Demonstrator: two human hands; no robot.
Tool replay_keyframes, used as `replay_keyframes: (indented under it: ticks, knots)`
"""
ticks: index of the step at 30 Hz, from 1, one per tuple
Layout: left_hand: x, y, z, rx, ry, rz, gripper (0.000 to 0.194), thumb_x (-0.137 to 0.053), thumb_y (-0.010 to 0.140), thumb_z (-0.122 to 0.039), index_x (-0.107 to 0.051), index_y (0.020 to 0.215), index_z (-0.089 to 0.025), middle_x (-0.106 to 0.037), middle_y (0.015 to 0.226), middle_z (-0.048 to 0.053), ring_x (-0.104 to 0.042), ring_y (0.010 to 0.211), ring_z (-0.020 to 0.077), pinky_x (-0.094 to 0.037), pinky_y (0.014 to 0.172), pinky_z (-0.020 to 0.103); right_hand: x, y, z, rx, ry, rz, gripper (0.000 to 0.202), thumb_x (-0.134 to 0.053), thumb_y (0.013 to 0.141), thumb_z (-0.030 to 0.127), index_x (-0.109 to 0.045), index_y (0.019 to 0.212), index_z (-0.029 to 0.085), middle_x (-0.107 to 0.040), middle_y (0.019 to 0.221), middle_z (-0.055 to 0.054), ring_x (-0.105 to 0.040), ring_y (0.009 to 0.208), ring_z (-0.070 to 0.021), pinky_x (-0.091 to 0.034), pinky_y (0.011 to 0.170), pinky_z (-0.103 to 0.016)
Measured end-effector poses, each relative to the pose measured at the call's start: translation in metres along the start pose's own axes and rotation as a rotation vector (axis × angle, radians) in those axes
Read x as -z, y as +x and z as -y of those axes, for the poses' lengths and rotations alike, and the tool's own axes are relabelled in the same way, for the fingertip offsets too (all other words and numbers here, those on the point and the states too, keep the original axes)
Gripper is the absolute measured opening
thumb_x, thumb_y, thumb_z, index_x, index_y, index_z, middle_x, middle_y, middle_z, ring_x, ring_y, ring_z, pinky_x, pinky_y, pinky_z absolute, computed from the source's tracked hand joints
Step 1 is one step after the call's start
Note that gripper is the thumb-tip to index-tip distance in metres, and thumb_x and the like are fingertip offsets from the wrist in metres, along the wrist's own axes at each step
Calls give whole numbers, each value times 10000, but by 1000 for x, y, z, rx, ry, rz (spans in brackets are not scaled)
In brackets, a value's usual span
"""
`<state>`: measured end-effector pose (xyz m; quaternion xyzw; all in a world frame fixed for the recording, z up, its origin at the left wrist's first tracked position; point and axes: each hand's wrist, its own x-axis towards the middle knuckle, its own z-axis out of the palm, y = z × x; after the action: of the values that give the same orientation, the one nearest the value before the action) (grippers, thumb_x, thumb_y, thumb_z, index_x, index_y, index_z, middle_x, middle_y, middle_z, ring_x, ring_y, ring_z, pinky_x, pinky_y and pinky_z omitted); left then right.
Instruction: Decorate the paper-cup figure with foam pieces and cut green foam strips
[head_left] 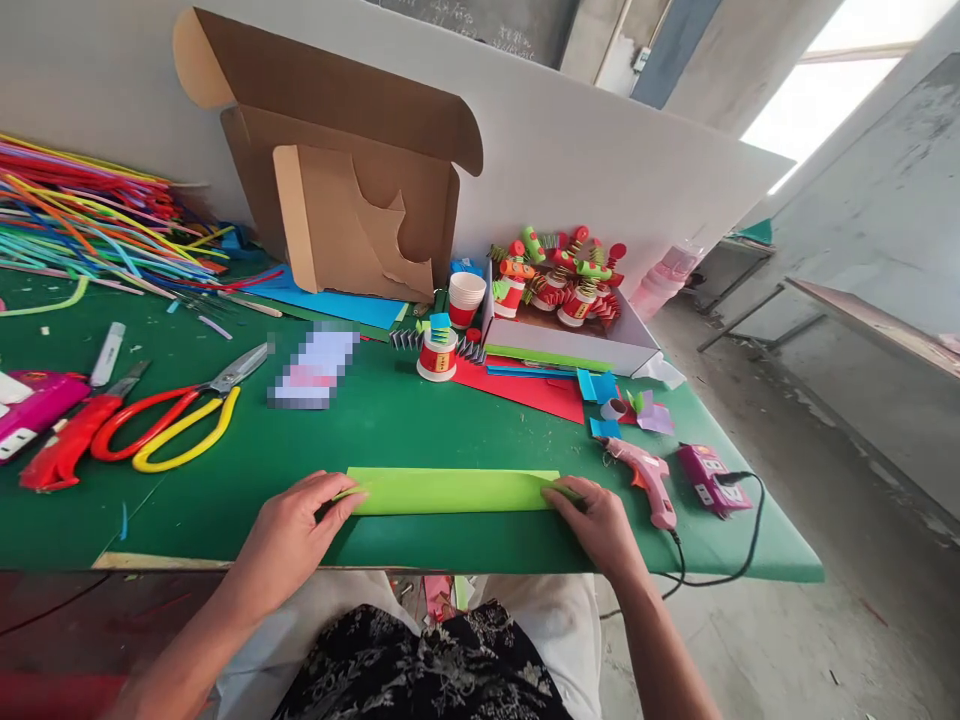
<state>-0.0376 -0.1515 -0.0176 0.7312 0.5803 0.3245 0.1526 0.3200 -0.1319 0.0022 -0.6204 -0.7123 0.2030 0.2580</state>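
Observation:
A strip of lime-green paper (454, 492), folded or curled lengthwise, stretches between my two hands just above the near part of the green tabletop. My left hand (304, 515) pinches its left end between thumb and fingers. At the right end, my right hand (592, 515) pinches it the same way. Behind the paper stands a decorated red-and-white paper cup (437, 355) with folded dark strips at its sides and blue and green paper on top. A pink hot glue gun (646, 475) lies to the right of my right hand.
Scissors (202, 405), a red utility knife (79, 430) and colourful pipe cleaners (97, 230) lie left. Behind are a cardboard box (360, 190) and a white box (570, 352) of decorated cups. A purple power strip (709, 478) with a black cord sits near the right edge.

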Motion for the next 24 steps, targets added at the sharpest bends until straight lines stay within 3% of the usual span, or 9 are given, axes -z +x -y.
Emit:
replay_keyframes:
  ticks: [7, 14, 24]
  knots:
    - [-11, 6, -6, 21, 295, 44, 382, -327, 991, -399, -568, 746, -234, -634, 714, 32, -593, 673, 209, -408, 636, 314, -9, 5, -3, 83, -130, -84, 323, -525, 904, 440, -606, 684, 219, -638, 629, -16, -597, 637, -191, -474, 690, -312]
    - [-8, 11, -10, 56, 364, 108, 341, -318, 978, -371, -505, 723, -244, -587, 660, 15, -558, 634, 204, -353, 604, 305, -9, 6, -2, 110, -212, -90, 358, -501, 917, 428, -484, 619, 229, -511, 549, 16, -525, 562, -170, -427, 614, -282]
    - [-9, 15, -16, 44, 445, 126, 309, -319, 976, -308, -516, 747, -242, -615, 668, 23, -574, 649, 203, -314, 576, 301, -11, 6, 0, 102, -242, -72, 299, -489, 923, 374, -472, 662, 230, -579, 594, 3, -552, 608, -180, -419, 655, -293]
